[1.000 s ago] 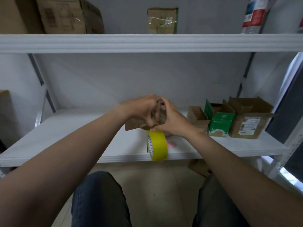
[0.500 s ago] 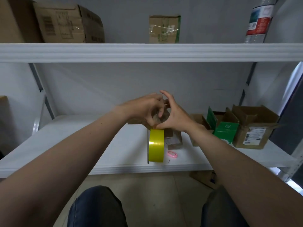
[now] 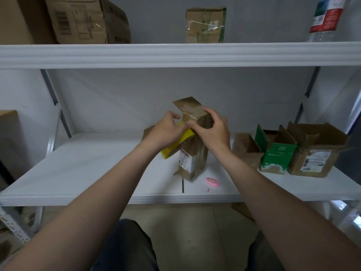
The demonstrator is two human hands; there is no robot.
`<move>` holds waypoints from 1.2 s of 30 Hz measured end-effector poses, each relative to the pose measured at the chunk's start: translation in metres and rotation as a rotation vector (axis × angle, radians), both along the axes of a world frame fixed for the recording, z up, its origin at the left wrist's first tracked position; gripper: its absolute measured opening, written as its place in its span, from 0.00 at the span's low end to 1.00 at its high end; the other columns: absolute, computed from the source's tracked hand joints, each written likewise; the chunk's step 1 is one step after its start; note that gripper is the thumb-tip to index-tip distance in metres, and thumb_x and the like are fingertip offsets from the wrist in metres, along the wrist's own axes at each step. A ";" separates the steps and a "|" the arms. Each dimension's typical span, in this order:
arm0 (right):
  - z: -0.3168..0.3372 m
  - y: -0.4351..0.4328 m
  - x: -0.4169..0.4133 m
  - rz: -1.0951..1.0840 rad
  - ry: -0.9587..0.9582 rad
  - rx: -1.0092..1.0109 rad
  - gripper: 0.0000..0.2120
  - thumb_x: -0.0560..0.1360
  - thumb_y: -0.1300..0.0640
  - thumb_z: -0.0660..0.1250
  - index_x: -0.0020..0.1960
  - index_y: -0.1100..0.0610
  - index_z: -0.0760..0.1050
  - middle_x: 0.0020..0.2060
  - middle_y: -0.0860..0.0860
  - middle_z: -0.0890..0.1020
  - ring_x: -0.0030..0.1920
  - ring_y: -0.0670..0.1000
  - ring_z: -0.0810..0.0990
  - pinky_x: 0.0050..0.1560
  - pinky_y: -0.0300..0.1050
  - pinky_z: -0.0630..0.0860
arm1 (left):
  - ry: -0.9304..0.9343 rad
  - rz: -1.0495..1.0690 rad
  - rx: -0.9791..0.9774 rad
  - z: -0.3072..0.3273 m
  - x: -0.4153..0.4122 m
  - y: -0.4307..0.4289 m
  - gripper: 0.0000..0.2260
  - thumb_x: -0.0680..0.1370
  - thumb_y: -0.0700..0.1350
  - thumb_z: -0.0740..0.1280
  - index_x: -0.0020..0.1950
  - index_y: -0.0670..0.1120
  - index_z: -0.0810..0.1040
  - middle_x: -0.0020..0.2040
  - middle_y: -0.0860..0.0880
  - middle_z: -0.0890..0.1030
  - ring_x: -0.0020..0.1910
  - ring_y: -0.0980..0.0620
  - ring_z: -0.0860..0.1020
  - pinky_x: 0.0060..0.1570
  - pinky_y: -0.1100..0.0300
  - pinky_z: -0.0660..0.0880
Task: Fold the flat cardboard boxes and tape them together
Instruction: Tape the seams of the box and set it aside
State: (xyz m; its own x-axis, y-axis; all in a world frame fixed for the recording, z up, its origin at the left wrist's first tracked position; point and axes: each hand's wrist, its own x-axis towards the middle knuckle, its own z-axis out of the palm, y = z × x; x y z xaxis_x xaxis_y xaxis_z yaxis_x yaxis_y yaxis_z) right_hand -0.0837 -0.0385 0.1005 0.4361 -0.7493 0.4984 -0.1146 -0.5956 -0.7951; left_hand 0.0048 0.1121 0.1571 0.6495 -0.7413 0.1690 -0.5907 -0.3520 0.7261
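Left hand [image 3: 166, 132] grips the yellow tape roll [image 3: 172, 150] — right hand [image 3: 213, 132] curls round the upright cardboard box [image 3: 192, 160] on the white shelf [image 3: 93, 173].

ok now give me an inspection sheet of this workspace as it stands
surface: white lower shelf, seam near its front edge.
job's things: cardboard box upright on the shelf, top flaps partly folded; yellow tape roll at its left side.
clutter: small pink object right of the box; three open boxes further right.
hands: left hand holds the tape roll; right hand grips the box top.
cables: nothing seen.
surroundings: upper shelf carrying boxes and a bottle.
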 end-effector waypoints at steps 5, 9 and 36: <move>-0.016 -0.005 0.008 0.012 -0.072 0.094 0.34 0.62 0.33 0.77 0.66 0.37 0.73 0.58 0.47 0.75 0.57 0.47 0.78 0.54 0.38 0.76 | -0.100 0.016 0.011 -0.009 0.002 -0.003 0.22 0.74 0.64 0.65 0.66 0.59 0.72 0.53 0.54 0.82 0.44 0.53 0.81 0.48 0.57 0.78; -0.024 -0.013 0.008 0.079 -0.054 0.098 0.33 0.62 0.35 0.79 0.65 0.37 0.75 0.58 0.47 0.76 0.57 0.45 0.77 0.61 0.42 0.77 | -0.208 0.039 0.065 -0.032 0.008 -0.001 0.29 0.72 0.68 0.62 0.73 0.64 0.65 0.54 0.52 0.85 0.42 0.49 0.85 0.51 0.52 0.82; -0.141 -0.059 -0.037 0.068 0.787 0.240 0.17 0.75 0.46 0.72 0.37 0.58 0.80 0.32 0.52 0.78 0.37 0.52 0.81 0.36 0.42 0.70 | -0.334 0.032 0.056 -0.081 0.013 -0.043 0.30 0.78 0.53 0.64 0.78 0.68 0.59 0.58 0.49 0.83 0.38 0.46 0.78 0.35 0.54 0.74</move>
